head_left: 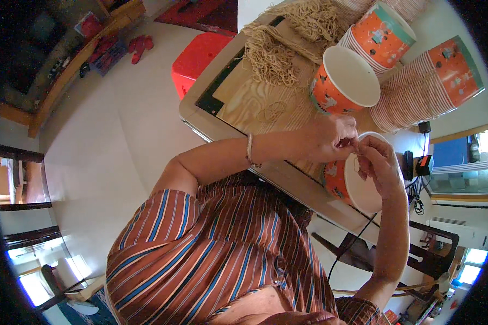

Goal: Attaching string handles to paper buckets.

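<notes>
My left hand [331,138], with a bracelet on its wrist, and my right hand [377,162] meet fingertip to fingertip above an orange paper cup [358,189] with a white inside. Both pinch a thin tan string [355,145] between them; it is too fine to follow along its length. The cup lies tilted at the near edge of the wooden board [244,103], partly hidden by my hands. A second orange cup [344,81] stands open just beyond my left hand.
Piles of tan string loops [276,54] lie on the board's far side, and one loose loop [270,112] lies nearer. Two long stacks of nested orange cups [417,86] lie to the right. A red stool [200,54] stands on the floor beside the table.
</notes>
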The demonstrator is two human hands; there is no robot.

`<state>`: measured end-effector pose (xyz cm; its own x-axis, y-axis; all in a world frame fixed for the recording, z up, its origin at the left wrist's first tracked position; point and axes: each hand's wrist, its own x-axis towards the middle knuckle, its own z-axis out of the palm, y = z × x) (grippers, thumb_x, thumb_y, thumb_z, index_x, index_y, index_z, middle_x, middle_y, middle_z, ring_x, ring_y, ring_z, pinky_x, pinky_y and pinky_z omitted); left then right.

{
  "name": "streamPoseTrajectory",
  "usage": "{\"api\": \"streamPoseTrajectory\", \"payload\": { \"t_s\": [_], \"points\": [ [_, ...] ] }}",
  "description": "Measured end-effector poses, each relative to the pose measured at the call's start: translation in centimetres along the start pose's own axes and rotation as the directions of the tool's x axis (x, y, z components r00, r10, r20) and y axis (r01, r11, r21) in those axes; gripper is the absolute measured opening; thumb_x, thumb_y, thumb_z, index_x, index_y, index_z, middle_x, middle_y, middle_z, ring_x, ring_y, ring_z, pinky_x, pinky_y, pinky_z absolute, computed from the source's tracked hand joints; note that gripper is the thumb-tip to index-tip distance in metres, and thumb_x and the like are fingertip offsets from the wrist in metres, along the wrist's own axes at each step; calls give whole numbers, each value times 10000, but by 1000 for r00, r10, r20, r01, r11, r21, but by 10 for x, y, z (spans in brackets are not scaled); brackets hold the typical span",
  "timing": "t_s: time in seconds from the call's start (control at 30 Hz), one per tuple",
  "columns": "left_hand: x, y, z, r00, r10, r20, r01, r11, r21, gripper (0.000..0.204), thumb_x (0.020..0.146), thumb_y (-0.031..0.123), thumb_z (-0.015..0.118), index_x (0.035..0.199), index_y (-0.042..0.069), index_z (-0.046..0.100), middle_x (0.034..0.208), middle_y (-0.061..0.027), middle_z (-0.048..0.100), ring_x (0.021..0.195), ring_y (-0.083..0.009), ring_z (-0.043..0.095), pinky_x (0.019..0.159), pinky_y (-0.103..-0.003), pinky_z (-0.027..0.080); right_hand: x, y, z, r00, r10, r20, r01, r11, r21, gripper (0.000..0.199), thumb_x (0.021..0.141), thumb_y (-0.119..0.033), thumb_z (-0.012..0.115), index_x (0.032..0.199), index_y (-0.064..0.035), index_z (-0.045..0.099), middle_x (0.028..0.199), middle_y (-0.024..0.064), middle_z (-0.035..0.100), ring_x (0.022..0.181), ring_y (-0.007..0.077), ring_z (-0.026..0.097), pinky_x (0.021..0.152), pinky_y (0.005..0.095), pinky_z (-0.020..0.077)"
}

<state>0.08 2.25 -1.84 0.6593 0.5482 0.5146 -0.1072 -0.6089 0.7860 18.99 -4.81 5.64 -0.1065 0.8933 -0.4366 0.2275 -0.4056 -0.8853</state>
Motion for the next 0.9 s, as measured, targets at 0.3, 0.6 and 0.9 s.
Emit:
{"api": "streamPoseTrajectory", "payload": {
  "t_s": [0.3,0.6,0.9],
  "points": [
    [-8,-13,14,907,-342,246,413,605,-681,182,891,125,584,1021,12,643,888,-19,660,818,-103,608,740,-265,503,-4,29,17,948,-276,-160,222,931,-291,74,915,-52,536,950,4,569,789,61,616,690,134,597,644,268,491],
    [-7,-20,17,886,-371,278,456,585,-671,216,907,190,634,1029,13,648,878,-16,656,807,-86,606,727,-250,502,-19,21,37,854,-464,-235,302,809,-504,157,864,0,598,1019,-9,572,903,101,665,890,173,669,820,307,536],
    [-4,-16,14,961,-264,81,274,882,-384,214,873,225,679,935,21,683,855,-32,636,797,-102,601,704,-272,489,-26,8,43,845,-485,-225,200,677,-708,73,903,-87,590,964,-46,584,770,116,651,667,240,673,610,357,537]
  ]
}}
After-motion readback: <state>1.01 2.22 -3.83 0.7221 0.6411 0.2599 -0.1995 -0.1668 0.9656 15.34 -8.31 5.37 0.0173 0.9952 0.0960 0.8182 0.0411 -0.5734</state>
